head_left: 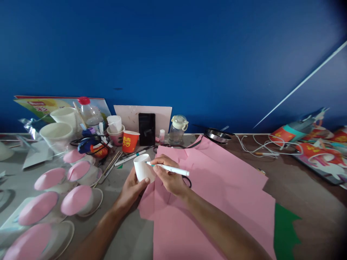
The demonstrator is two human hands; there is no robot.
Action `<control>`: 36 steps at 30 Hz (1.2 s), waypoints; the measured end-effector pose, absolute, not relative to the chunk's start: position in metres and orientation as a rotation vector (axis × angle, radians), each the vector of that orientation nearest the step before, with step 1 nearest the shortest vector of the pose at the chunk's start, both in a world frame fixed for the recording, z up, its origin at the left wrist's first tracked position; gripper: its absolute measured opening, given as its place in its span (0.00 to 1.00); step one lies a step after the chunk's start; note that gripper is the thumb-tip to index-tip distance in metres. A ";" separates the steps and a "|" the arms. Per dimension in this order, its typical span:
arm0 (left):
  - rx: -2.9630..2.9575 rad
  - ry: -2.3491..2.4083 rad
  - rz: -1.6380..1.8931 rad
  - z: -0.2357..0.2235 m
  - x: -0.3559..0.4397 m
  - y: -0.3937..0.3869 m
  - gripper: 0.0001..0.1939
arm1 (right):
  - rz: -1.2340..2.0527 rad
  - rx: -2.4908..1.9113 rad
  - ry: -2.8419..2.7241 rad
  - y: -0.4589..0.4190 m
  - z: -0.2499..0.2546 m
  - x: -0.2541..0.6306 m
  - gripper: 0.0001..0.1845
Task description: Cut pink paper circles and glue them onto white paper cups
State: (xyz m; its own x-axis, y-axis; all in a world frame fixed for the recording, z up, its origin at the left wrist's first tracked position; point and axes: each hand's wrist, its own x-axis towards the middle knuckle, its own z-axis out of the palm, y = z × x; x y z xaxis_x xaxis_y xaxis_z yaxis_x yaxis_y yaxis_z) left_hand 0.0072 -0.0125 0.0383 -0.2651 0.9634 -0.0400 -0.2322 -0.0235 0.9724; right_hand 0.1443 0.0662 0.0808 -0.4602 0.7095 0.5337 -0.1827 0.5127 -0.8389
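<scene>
A plain white paper cup sits in my left hand, its fingers and thumb wrapped round the lower part. My right hand grips a white marker between thumb and fingers. The marker's tip points left and meets or nearly meets the cup's side near the rim; I cannot tell if it touches. Both hands are above the edge of large pink paper sheets. A black ring, perhaps a scissors handle, shows beside my right wrist.
Several cups with pink paper tops stand at the left. Behind are stacked paper cups, a red cup, a black phone, a glass jar and a small pan. White cables lie right; green paper is at front right.
</scene>
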 end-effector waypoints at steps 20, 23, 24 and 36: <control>0.895 1.233 1.497 0.033 0.004 -0.012 0.33 | 1.132 -0.502 -1.764 0.067 0.083 0.145 0.08; 0.884 1.203 1.487 0.034 0.004 -0.011 0.32 | 1.145 -0.524 -1.743 0.068 0.081 0.144 0.08; 0.873 1.199 1.486 0.035 0.004 -0.011 0.32 | 1.154 -0.530 -1.737 0.068 0.081 0.144 0.08; 0.719 1.177 1.483 0.040 0.008 -0.015 0.36 | 1.278 -0.614 -1.617 0.074 0.076 0.144 0.09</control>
State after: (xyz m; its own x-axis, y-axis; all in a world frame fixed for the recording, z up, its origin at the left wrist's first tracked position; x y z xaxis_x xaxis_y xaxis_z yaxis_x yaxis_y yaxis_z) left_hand 0.0075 -0.0154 0.0403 -0.2578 0.9548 -0.1477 -0.3607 0.0467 0.9315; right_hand 0.1438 0.0736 0.0765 -0.4216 0.8296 0.3660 -0.1649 0.3267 -0.9306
